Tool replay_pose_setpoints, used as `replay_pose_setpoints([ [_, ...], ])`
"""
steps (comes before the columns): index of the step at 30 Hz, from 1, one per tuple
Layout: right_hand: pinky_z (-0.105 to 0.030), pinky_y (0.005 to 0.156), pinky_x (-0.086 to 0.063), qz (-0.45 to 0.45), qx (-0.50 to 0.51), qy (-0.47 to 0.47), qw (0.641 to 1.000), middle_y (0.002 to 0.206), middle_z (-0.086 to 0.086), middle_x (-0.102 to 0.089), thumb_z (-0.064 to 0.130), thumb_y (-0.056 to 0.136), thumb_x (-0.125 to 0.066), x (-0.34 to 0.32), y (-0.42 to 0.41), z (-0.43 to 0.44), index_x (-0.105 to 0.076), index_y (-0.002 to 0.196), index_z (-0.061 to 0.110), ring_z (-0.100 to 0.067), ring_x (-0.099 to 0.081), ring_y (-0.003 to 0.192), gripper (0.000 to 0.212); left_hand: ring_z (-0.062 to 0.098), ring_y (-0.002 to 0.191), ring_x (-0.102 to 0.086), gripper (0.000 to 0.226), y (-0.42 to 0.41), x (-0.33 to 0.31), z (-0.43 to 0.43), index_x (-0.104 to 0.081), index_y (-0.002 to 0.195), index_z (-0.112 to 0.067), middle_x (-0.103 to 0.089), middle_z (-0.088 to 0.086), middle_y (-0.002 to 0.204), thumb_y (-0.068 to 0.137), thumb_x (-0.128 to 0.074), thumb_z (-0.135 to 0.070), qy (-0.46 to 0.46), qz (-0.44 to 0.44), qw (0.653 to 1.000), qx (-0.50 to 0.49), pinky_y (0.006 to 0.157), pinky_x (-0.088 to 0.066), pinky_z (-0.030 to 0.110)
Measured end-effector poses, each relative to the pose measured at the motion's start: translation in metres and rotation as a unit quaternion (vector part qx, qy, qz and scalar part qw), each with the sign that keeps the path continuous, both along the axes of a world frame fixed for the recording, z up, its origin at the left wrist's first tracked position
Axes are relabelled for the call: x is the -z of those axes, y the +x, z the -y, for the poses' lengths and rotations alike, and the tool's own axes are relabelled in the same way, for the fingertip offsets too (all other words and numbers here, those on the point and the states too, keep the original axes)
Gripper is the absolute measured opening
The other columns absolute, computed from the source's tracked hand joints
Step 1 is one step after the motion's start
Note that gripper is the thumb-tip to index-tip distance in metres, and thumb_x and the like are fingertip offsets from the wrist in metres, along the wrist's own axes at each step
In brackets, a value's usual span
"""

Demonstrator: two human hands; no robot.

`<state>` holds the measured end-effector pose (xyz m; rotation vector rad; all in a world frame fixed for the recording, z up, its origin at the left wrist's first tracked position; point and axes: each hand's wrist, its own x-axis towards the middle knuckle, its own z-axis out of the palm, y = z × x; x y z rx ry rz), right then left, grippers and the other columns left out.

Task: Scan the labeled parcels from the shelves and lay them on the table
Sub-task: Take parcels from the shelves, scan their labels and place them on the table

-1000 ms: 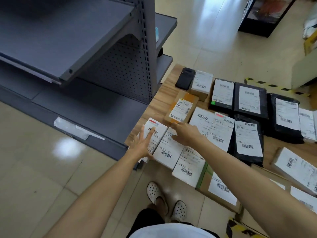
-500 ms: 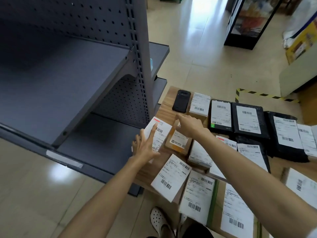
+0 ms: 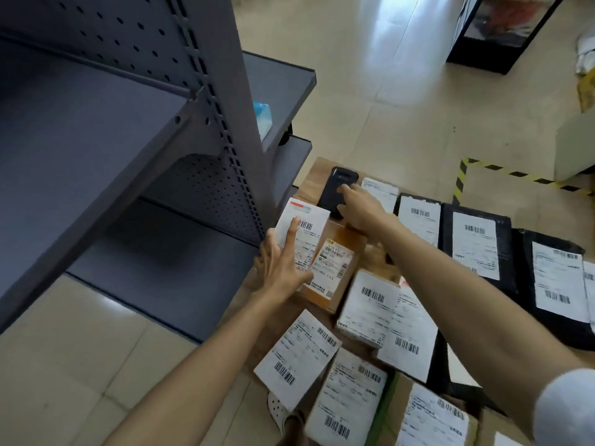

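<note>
Our left hand [image 3: 283, 265] lies flat, fingers spread, on a white-labelled parcel [image 3: 306, 226] at the edge of the desk [image 3: 310, 181] beside the shelves [image 3: 112, 130]. Our right hand [image 3: 362, 209] reaches across to a black handset [image 3: 335, 188] at the far corner, a fingertip and the thumb on it; we cannot tell whether it has a grip. Between the two hands sits a closed brown box [image 3: 341, 275], its label topped with a yellow strip. More parcels cover the wooden desk: white-labelled boxes [image 3: 367, 304] near us and black bags [image 3: 476, 239] to the right, all closed. Each carries barcodes, but the print is too blurred to read. One grey metal shelf holds a small blue-and-white item [image 3: 262, 119]. The floor [image 3: 386, 91] is pale tile, marked with yellow-and-black tape [image 3: 502, 170].
</note>
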<state>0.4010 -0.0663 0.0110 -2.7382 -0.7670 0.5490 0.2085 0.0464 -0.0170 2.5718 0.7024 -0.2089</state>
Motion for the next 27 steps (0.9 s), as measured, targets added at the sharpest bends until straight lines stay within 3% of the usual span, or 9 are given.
replay_pose_setpoints([
  [4, -0.045, 0.100, -0.045, -0.003, -0.048, -0.010, 0.999, 0.147, -0.015, -0.046, 0.023, 0.103, -0.052, 0.028, 0.027, -0.011, -0.042, 0.146, 0.010, -0.035, -0.047, 0.128, 0.046, 0.030, 0.123, -0.034, 0.122, 0.006, 0.006, 0.003, 0.007, 0.153, -0.044, -0.017, 0.010, 0.145, 0.069, -0.080, -0.053, 0.017, 0.000, 1.000, -0.021, 0.098, -0.036, 0.045],
  [7, -0.051, 0.103, -0.042, -0.018, -0.074, -0.052, 0.996, 0.152, -0.017, -0.039, 0.026, 0.104, -0.048, 0.049, 0.051, -0.025, -0.036, 0.149, 0.011, -0.040, -0.041, 0.132, 0.050, 0.028, 0.121, -0.035, 0.123, 0.011, 0.010, 0.004, 0.008, 0.152, -0.046, -0.018, 0.009, 0.143, 0.067, -0.081, -0.052, 0.027, -0.002, 0.999, -0.028, 0.098, -0.037, 0.045],
  [11, -0.058, 0.109, -0.039, -0.029, -0.127, -0.172, 0.976, 0.166, -0.016, -0.011, 0.040, 0.107, -0.038, 0.068, 0.076, -0.045, -0.015, 0.159, 0.026, -0.053, -0.029, 0.140, 0.058, 0.023, 0.118, -0.033, 0.126, 0.018, 0.016, 0.002, 0.012, 0.149, -0.049, -0.017, 0.004, 0.137, 0.065, -0.081, -0.051, 0.030, -0.005, 0.999, -0.044, 0.100, -0.039, 0.046],
  [13, -0.064, 0.111, -0.032, -0.035, -0.143, -0.221, 0.964, 0.168, -0.011, 0.008, 0.050, 0.106, -0.035, 0.078, 0.085, -0.050, -0.005, 0.160, 0.035, -0.059, -0.014, 0.144, 0.064, 0.023, 0.119, -0.032, 0.125, 0.019, 0.019, 0.000, 0.010, 0.151, -0.047, -0.017, 0.003, 0.137, 0.066, -0.081, -0.052, 0.024, -0.003, 0.999, -0.049, 0.100, -0.038, 0.044],
  [17, -0.072, 0.110, -0.024, -0.076, -0.104, -0.202, 0.971, 0.165, -0.005, 0.024, 0.062, 0.101, -0.035, 0.096, 0.087, -0.061, 0.001, 0.160, 0.036, -0.066, 0.005, 0.141, 0.074, 0.022, 0.122, -0.031, 0.123, 0.021, 0.022, -0.005, 0.010, 0.151, -0.047, -0.018, 0.003, 0.140, 0.066, -0.079, -0.054, 0.031, -0.002, 0.998, -0.060, 0.101, -0.035, 0.044],
  [21, -0.075, 0.108, -0.026, -0.077, -0.073, -0.140, 0.984, 0.167, -0.006, 0.013, 0.048, 0.103, -0.044, 0.099, 0.074, -0.063, -0.017, 0.157, 0.027, -0.068, 0.010, 0.139, 0.063, 0.023, 0.124, -0.030, 0.119, 0.021, 0.019, -0.008, 0.008, 0.153, -0.044, -0.017, 0.003, 0.140, 0.069, -0.076, -0.056, 0.034, -0.009, 0.998, -0.060, 0.103, -0.035, 0.044],
  [25, -0.078, 0.108, -0.021, -0.082, -0.033, -0.075, 0.993, 0.161, -0.010, -0.006, 0.008, 0.098, -0.051, 0.095, 0.067, -0.066, -0.042, 0.137, 0.016, -0.069, 0.003, 0.138, 0.041, 0.023, 0.126, -0.029, 0.118, 0.016, 0.017, -0.007, 0.006, 0.154, -0.043, -0.017, 0.003, 0.142, 0.070, -0.076, -0.055, 0.028, -0.017, 0.998, -0.062, 0.104, -0.033, 0.044],
  [27, -0.078, 0.108, -0.020, -0.078, 0.015, -0.040, 0.996, 0.160, -0.014, -0.007, -0.003, 0.094, -0.050, 0.098, 0.068, -0.070, -0.043, 0.134, 0.013, -0.067, 0.000, 0.139, 0.044, 0.023, 0.127, -0.030, 0.119, 0.013, 0.016, -0.007, 0.007, 0.153, -0.044, -0.017, 0.002, 0.143, 0.069, -0.076, -0.055, 0.030, -0.019, 0.997, -0.062, 0.104, -0.033, 0.044],
])
